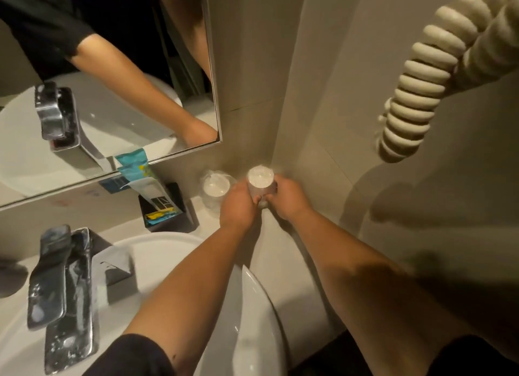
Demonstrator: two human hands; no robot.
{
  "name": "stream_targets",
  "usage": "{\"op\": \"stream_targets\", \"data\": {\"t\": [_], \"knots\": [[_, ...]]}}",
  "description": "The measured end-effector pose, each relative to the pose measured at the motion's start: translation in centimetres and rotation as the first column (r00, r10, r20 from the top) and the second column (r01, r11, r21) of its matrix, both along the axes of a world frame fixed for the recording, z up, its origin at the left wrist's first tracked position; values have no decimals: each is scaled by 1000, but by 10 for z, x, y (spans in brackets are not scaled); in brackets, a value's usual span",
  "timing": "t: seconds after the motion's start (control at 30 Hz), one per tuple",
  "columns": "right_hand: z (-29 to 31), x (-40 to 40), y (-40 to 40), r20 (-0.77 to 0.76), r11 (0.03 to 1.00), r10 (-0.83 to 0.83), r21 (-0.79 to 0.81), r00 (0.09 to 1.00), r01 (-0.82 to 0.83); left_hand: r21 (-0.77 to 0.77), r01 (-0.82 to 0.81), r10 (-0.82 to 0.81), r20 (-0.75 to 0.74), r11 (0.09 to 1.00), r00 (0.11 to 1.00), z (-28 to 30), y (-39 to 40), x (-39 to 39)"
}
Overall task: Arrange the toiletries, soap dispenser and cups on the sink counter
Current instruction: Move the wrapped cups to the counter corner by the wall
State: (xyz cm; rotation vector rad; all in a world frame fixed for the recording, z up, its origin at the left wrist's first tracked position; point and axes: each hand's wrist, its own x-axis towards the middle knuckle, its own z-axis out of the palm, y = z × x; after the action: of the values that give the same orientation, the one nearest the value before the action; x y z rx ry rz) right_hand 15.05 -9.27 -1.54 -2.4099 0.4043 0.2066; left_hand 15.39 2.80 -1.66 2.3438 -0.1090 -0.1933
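In the back right corner of the sink counter [269, 235], both my hands hold a wrapped cup [260, 179] with a white top. My left hand [238, 204] grips its left side and my right hand [286, 198] its right side. A second wrapped cup [214, 186] stands on the counter just to the left, close to my left hand. Further left, a black holder box [168, 215] carries toiletry packets [148, 184] in teal, white and yellow, leaning against the mirror edge.
The white basin [252, 305] lies under my forearms, with a chrome faucet [64, 285] at the lower left. A mirror [112, 80] covers the back wall. A coiled cream hair-dryer cord [415, 94] hangs on the right wall above the corner.
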Motion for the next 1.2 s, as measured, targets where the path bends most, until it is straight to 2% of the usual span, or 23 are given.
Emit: {"op": "stream_targets", "data": {"t": [0.23,0.47,0.83,0.97,1.07,1.2], "knots": [[-18,14,0,-13,1000,-18,-10,1000,18,-20,-58,58,-6,998,998,-26,-11,11],[-22,17,-3,-6,998,0,-70,1000,-1,-10,-189,187,-93,982,978,-30,-19,16],[-12,-1,-5,-51,993,-20,-117,999,14,-16,-132,129,-137,991,982,-13,-21,10],[-6,-10,-5,-45,987,-8,-159,999,1,-100,-154,140,-141,983,980,-1,-23,1],[5,-18,-4,-39,979,17,-203,999,-25,14,-100,101,-105,995,989,-1,-22,-3],[22,-36,-7,-52,956,85,-277,995,-96,270,123,-102,-90,955,991,14,-13,-18]]}}
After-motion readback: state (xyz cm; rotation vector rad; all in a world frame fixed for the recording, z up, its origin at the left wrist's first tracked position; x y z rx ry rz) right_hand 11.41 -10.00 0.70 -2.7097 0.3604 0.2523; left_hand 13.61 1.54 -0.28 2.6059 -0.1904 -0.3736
